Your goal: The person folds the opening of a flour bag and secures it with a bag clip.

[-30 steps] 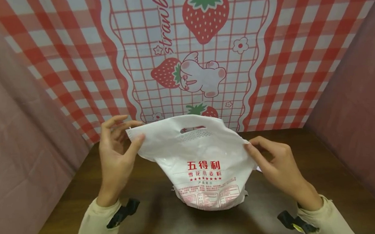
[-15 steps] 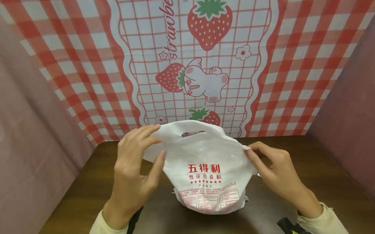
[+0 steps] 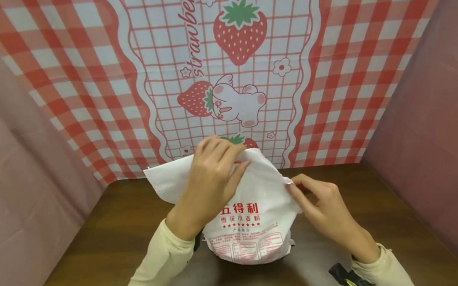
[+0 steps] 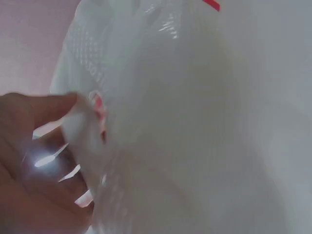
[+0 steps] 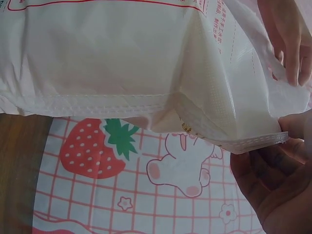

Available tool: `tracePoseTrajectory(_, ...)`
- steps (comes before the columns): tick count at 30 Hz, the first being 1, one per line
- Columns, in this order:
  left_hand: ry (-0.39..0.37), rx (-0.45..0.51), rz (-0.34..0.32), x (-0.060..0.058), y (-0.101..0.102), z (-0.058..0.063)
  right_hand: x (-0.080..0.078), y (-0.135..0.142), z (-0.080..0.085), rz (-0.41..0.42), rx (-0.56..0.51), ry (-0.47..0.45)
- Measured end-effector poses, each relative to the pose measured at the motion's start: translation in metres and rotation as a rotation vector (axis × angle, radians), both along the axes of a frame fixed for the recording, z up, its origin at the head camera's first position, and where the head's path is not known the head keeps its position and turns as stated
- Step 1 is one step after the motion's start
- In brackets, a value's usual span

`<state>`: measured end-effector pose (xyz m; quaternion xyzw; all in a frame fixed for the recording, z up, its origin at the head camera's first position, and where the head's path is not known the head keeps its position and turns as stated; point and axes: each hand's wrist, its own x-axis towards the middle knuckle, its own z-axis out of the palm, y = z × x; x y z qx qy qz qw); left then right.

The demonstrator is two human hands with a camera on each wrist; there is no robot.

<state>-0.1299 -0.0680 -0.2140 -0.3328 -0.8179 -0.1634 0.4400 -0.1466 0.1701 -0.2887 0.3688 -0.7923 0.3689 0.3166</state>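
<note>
A white flour bag [image 3: 246,188] with red lettering stands at the middle of the table, its upper part stretched up. My left hand [image 3: 208,180] crosses in front of it and pinches the top edge at the cut-out handle slot [image 4: 99,114], thumb on the near face and fingers behind. The bag's top left corner [image 3: 159,178] sticks out free past that hand. My right hand [image 3: 325,205] pinches the stitched right corner between thumb and fingers; the right wrist view shows this seam [image 5: 258,142] close up. My left hand covers part of the print.
The bag stands on a dark brown wooden table [image 3: 108,231]. Behind it hangs a red and white checked cloth [image 3: 341,79] with strawberry prints. Pink curtains [image 3: 23,173] close off both sides.
My left hand has let go of the bag's left corner and moved right along the top edge to the handle slot. My right hand keeps its pinch on the right corner.
</note>
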Motion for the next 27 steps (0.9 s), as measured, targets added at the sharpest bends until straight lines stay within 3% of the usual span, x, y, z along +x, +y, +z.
tracePoseTrajectory(5,0.042,0.077,-0.006,-0.009,0.005,0.002,0.001,-0.003,0.003,0.002,0.0,0.012)
tracePoseTrajectory(11,0.052,0.139,-0.042,-0.011,0.007,0.005,0.001,0.001,0.006,-0.006,0.037,0.011)
tracePoseTrajectory(20,0.026,0.242,-0.033,-0.007,-0.001,-0.009,0.003,0.007,0.007,0.042,0.133,-0.025)
tracePoseTrajectory(27,0.024,0.289,-0.011,-0.002,-0.007,-0.018,0.007,0.012,0.012,0.055,0.148,-0.023)
